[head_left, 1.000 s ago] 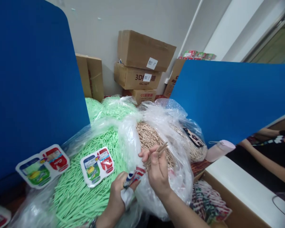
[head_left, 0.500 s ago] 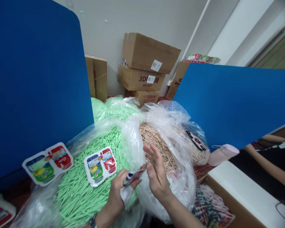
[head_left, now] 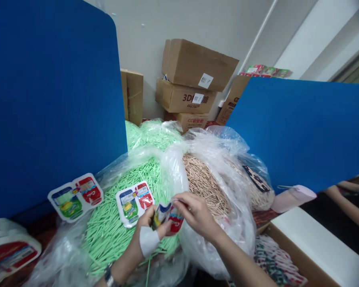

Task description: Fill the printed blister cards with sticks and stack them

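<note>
My left hand (head_left: 138, 236), a white wrap across its palm and a watch at the wrist, is closed on a small printed packet (head_left: 176, 221). Blue-yellow and red halves show on the packet, which is bent between them. My right hand (head_left: 200, 215) pinches the packet's top right edge with thumb and fingers. Both hands are above the near side of an open clear bag of thin green sticks (head_left: 107, 239). On those sticks lies a white-edged double tray pack (head_left: 134, 203) with matching print. A similar pack (head_left: 76, 197) rests further left.
A bag of tan sticks (head_left: 205, 183) adjoins the green ones. White stacked trays (head_left: 12, 255) stand at the lower left. At right are a carton of packets (head_left: 275, 259), a pink bottle (head_left: 294, 198) and another person's arm (head_left: 347, 207). Blue partitions (head_left: 305, 127) flank stacked cardboard boxes (head_left: 194, 67).
My right hand has gone from open, with fingers raised beside the packet, to pinching its edge. The packet has turned so its printed face shows. The view has shifted slightly left.
</note>
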{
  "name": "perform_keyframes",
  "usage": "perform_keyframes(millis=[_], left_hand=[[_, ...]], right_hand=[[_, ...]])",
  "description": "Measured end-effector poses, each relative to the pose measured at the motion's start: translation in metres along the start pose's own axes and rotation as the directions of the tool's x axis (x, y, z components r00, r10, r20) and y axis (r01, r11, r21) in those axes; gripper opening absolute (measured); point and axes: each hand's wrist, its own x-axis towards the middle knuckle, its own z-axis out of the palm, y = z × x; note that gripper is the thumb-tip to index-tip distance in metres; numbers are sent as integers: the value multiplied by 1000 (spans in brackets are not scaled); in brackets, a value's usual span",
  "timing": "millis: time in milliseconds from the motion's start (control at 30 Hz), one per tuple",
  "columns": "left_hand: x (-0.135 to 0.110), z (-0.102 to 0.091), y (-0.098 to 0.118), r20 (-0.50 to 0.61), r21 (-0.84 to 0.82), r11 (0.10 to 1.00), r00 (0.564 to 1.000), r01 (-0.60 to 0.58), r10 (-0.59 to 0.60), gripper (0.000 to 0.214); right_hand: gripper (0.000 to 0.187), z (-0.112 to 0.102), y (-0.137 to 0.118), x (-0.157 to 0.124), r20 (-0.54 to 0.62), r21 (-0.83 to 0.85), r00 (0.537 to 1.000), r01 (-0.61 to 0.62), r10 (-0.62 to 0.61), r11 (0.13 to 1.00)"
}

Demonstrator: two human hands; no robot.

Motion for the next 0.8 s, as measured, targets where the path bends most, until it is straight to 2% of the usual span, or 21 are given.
perform_keyframes(millis=[67,133,233,300,367,400,500,533,600,633,667,700,733,767,800], left_hand=[[-2,-10,3,-8,-36,999,1000,-6,5,24],[-5,-20,9,-22,32,999,1000,-16,17,21],[-11,-33,18,-27,187,982,999,-24,29,18],[-14,-42,24,45,228,973,998,-44,35,17],[-15,-51,28,134,253,966,991,-59,26,18],[-16,-56,29,142,275,959,990,-66,27,20],[-18,-69,26,10,333,940,997,-71,71,27],[-19,-73,24,-55,335,940,995,-58,81,28],[-24,-83,20,-163,316,949,984,-11,66,28],[-26,-88,18,-200,307,952,979,16,48,28],[-29,-93,16,-230,300,953,973,39,33,29],[-32,-98,14,-252,289,956,968,57,18,30],[-35,-102,13,-265,272,960,964,72,3,31],[-37,-105,11,-271,251,964,962,84,-13,31],[-39,-107,10,-276,229,969,961,95,-29,30]], right_hand=[[15,1,-2,7,78,31,997,-23,21,999],[18,6,-5,14,161,50,987,0,-8,999],[31,22,-9,22,150,-17,983,109,-105,994],[40,35,-13,27,129,-103,976,191,-177,976],[39,44,-17,31,156,-172,963,245,-220,954],[37,47,-20,33,182,-186,955,266,-233,946],[24,47,-25,36,188,-92,941,304,-283,948],[22,45,-25,35,129,-37,952,284,-277,958],[30,45,-20,27,-25,48,978,208,-207,977],[31,47,-16,19,-54,64,984,173,-169,983],[28,52,-10,9,-32,55,989,148,-147,987],[23,60,-4,-3,80,30,981,174,-175,984],[21,69,2,-16,277,-5,939,214,-204,977],[19,80,7,-30,438,-69,875,262,-207,963],[16,91,10,-43,548,-140,811,330,-205,934]])
